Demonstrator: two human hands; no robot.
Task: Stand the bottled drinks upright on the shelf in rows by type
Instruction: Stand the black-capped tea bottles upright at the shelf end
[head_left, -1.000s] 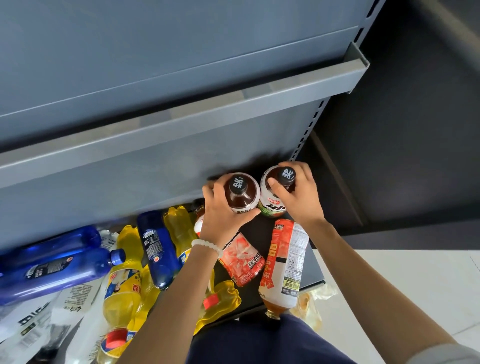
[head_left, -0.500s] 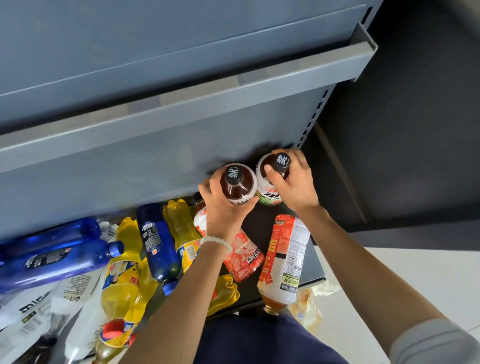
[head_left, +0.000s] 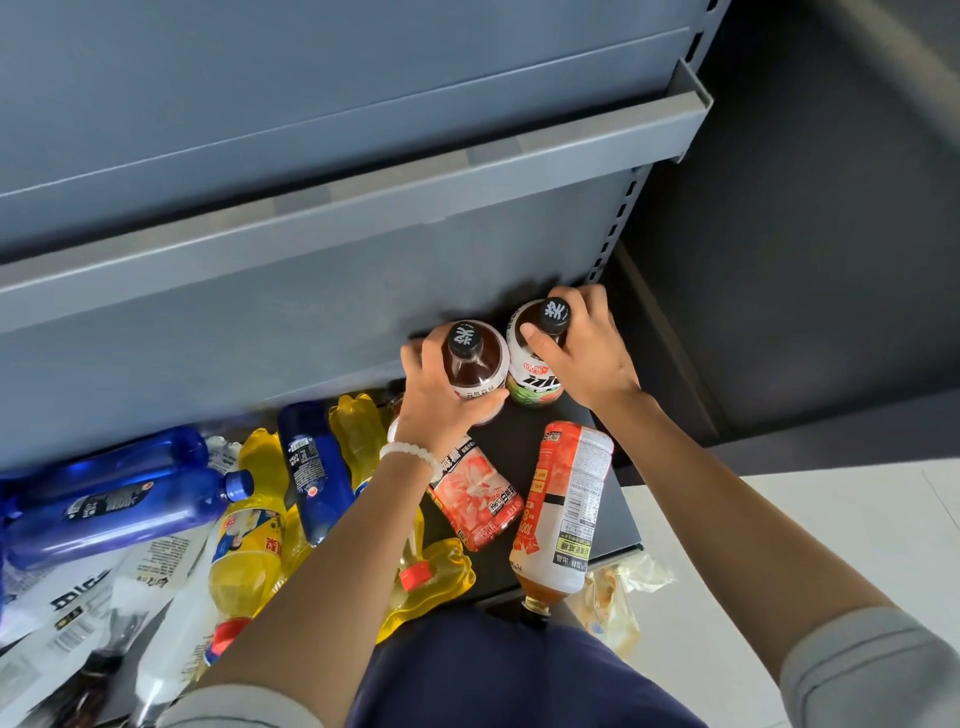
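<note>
A: Where are the tea btls rn?

B: Two brown-tea plastic bottles w/ black caps, upright at the far right back of the dark bottom shelf (head_left: 613, 525), just beside each other. Left hand (head_left: 441, 400) wraps the body of the left tea bottle (head_left: 475, 358); right hand (head_left: 587, 353) is curled over the neck and cap of the right tea bottle (head_left: 535, 358), thumb on its shoulder. Hands close together, each gripping its own btle.

A: Seated flat?

B: Can't tell, bases are hidden. I'd judge they're being pressed back toward the grey rear panel (head_left: 260, 343).

A: How to do it well?

B: Push both till they stop near the panel, sides touching, labels out, then let go one hand at a time so neither tips. Keep that column for tea only.

A: What's next to grab?

B: Nearer on the same shelf, lying down: a red-labelled tea bottle (head_left: 478, 493) and an orange-and-white labelled tea bottle (head_left: 563, 509), neck hanging over the near edge. Prob. those go in front, same row.

A: And the rest?

B: Left of that, a heap on its side: yellow soda bottles (head_left: 249, 540), blue bottles (head_left: 119, 509), white-labelled clear bottles (head_left: 67, 613). Grey upper shelf (head_left: 363, 208) overhangs, so keep the wrists low.
</note>
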